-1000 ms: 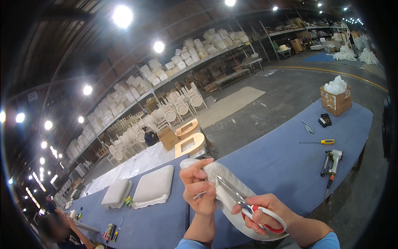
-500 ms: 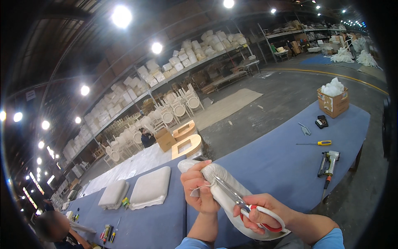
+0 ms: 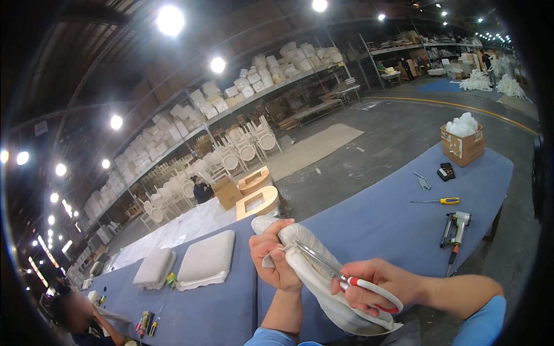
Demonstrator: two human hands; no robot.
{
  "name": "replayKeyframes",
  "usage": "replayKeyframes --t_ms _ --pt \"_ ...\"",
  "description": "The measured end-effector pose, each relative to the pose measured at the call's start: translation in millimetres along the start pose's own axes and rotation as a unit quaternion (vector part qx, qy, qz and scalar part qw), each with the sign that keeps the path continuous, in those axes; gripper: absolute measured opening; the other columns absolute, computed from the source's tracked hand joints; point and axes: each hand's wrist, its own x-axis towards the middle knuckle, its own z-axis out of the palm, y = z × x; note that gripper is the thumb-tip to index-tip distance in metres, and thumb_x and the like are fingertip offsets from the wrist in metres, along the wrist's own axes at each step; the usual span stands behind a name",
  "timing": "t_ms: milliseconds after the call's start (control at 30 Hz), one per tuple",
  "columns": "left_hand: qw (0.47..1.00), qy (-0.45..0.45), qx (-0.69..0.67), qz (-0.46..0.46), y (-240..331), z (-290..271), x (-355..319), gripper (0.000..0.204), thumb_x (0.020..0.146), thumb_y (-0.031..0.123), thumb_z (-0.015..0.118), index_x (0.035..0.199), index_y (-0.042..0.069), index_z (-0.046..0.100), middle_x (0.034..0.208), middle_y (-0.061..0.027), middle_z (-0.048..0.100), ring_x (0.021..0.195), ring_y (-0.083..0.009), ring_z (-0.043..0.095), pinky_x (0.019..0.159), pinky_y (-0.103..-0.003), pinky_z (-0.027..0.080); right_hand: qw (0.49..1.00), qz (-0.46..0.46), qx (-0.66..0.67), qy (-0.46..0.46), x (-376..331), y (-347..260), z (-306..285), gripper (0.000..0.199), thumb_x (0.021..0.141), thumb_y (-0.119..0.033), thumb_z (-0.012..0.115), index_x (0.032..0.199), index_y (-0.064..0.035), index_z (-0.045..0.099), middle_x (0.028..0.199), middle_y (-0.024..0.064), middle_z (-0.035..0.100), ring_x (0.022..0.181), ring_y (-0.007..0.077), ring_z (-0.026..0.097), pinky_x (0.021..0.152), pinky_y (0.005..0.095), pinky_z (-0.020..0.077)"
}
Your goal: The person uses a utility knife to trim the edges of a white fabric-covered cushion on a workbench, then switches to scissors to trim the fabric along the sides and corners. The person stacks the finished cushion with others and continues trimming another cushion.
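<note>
Tilted up off the blue table is a padded, pale fabric-covered seat cushion point(image 3: 323, 284), seen along its edge. My left hand point(image 3: 274, 254) is closed round its far end, fingers wrapped over the fabric, with a loose flap of cloth by the thumb. In my right hand point(image 3: 375, 284) are scissors point(image 3: 323, 262) with red and white handles. Their blades lie along the cushion's edge, with the tips close to my left fingers. Whether the blades have cloth between them I cannot make out.
On the blue table point(image 3: 346, 225) lie a staple gun point(image 3: 457, 230), a yellow screwdriver point(image 3: 447, 201), a black case point(image 3: 445, 172) and a carton of white stuffing point(image 3: 463, 147). Covered cushions point(image 3: 206, 260) and hand tools point(image 3: 147, 324) are at left, near a seated person point(image 3: 86, 323).
My right hand and the scissors have shifted slightly right and up along the cushion. The left hand keeps its grip, and the whole view has moved a little.
</note>
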Motion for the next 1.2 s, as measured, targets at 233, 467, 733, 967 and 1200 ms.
replayKeyframes --t_ms 233,467,733,967,1200 --pt "1.0 -0.007 0.012 0.015 1.6 -2.3 -2.0 0.019 0.11 0.02 0.051 0.1 0.004 0.045 0.098 -0.008 0.043 0.103 -0.0418 0.067 0.09 -0.053 0.056 0.991 -0.074 0.099 -0.05 11.2 38.0 0.1 0.024 0.111 -0.029 0.056 0.118 -0.0062 0.061 0.076 -0.002 0.055 0.054 0.0036 0.049 0.049 0.0218 0.0392" --pt "1.0 0.006 0.006 -0.007 4.2 -3.4 -3.5 0.024 0.111 0.024 0.053 0.1 0.004 0.045 0.1 -0.0084 0.043 0.105 -0.0441 0.068 0.091 -0.054 0.054 0.998 -0.023 0.038 -0.038 3.5 18.8 -0.9 0.028 0.111 -0.032 0.058 0.119 -0.0048 0.06 0.073 -0.0013 0.055 0.055 0.0039 0.05 0.049 0.0219 0.0405" --pt "1.0 0.001 0.017 0.004 -0.2 -0.7 -6.4 0.026 0.111 0.026 0.053 0.101 0.003 0.045 0.1 -0.0092 0.045 0.106 -0.0439 0.068 0.09 -0.051 0.053 0.99 -0.065 0.125 -0.029 11.9 32.1 10.3 0.025 0.109 -0.03 0.062 0.116 -0.006 0.06 0.07 -0.0029 0.053 0.054 0.0042 0.049 0.048 0.022 0.0402" --pt "1.0 0.008 0.012 -0.011 -1.6 0.6 -1.8 0.029 0.111 0.027 0.053 0.101 0.002 0.045 0.101 -0.0107 0.047 0.106 -0.0432 0.069 0.088 -0.048 0.053 0.989 0.068 -0.126 0.023 -3.3 -41.0 -6.1 0.028 0.102 -0.034 0.073 0.102 -0.0061 0.068 0.062 -0.0041 0.051 0.05 0.0055 0.05 0.045 0.024 0.0403" --pt "1.0 -0.002 0.027 -0.007 -3.3 7.3 -5.4 0.029 0.112 0.028 0.052 0.101 0.002 0.045 0.103 -0.0121 0.048 0.107 -0.0426 0.069 0.088 -0.048 0.053 0.995 -0.051 0.09 -0.001 -0.9 16.7 7.5 0.038 0.112 -0.037 0.054 0.121 -0.0002 0.055 0.067 -0.001 0.054 0.051 0.0068 0.049 0.049 0.0222 0.0402"
